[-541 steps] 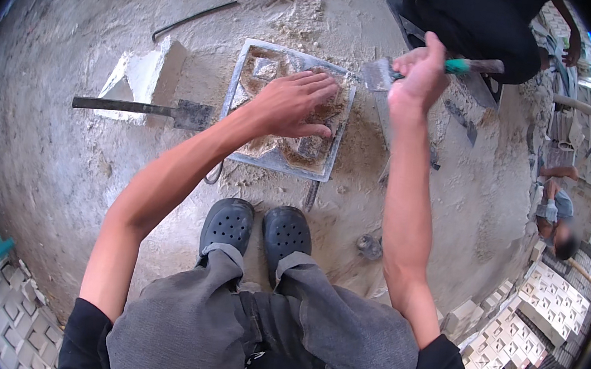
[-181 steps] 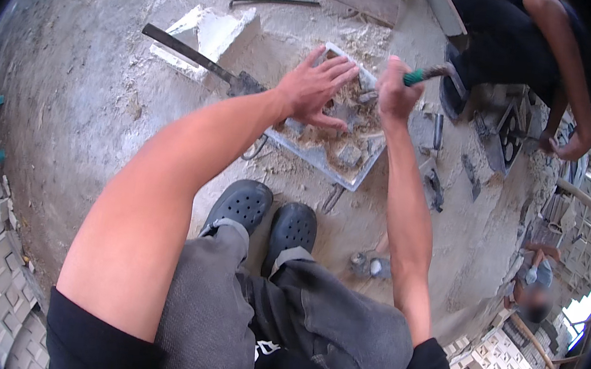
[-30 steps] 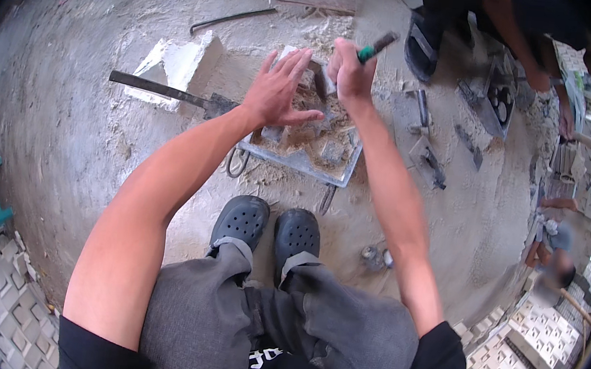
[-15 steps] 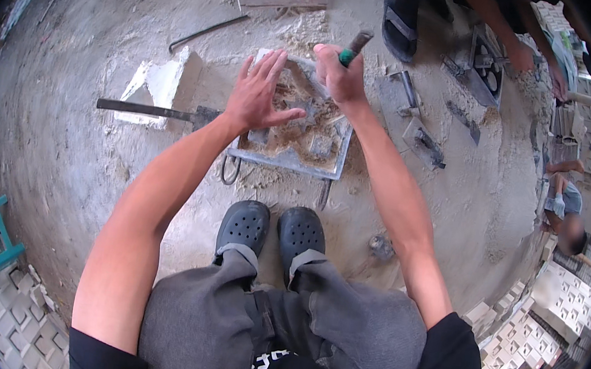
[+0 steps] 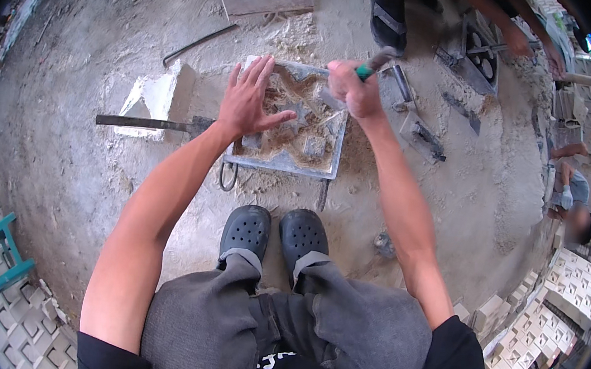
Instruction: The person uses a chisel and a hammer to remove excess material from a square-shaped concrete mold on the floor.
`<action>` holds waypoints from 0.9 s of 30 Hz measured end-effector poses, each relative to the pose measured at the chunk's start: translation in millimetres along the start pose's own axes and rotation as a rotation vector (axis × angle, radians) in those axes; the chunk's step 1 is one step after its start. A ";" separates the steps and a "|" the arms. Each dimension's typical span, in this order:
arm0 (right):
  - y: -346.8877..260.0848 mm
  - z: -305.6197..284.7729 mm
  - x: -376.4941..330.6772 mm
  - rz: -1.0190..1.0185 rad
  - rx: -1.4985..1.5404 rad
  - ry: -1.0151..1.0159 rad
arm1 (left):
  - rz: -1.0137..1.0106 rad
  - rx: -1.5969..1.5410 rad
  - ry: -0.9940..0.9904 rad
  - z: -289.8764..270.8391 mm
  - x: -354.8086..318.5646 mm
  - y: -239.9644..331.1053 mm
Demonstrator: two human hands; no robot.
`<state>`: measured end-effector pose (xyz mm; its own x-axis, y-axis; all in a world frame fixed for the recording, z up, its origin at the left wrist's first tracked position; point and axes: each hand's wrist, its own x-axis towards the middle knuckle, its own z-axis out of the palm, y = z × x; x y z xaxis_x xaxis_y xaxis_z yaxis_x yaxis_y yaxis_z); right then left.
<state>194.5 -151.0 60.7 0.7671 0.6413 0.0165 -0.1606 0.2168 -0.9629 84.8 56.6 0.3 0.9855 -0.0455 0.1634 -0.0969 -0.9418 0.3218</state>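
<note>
Flat on the ground before my feet lies a square metal mould, with star and block shapes inside and brown, sandy material in its recesses. My left hand rests over its left side, fingers spread and holding nothing. Closed at the mould's upper right is my right hand, wrapped round the handle of a trowel with a green band. The trowel's grey blade shows partly below that hand, slightly blurred. A looped metal handle sticks out of the mould's near edge.
Left of the mould, a flat bar crosses a white block. Metal tools lie on the right. Beyond, another person's hands are near a dark mould. A teal stool and patterned blocks are lower left.
My right hand has moved right with the trowel, from over the mould's far part to its upper right corner. My left hand stays spread at the left side.
</note>
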 end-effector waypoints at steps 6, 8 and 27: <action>7.2 0.6 0.8 -0.098 0.018 -0.302 | 0.008 0.006 -0.017 2.1 2.9 4.7; 20.5 4.6 -0.6 -0.002 -0.166 -0.164 | 0.012 0.002 -0.022 1.2 4.2 6.1; 33.5 11.5 -5.1 -0.078 -0.076 0.085 | 0.013 0.013 -0.031 1.2 3.3 3.3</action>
<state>178.0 -138.5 31.5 0.8259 0.5592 0.0722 -0.0537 0.2054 -0.9772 87.9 53.0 0.8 0.9880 -0.0683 0.1388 -0.1085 -0.9454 0.3073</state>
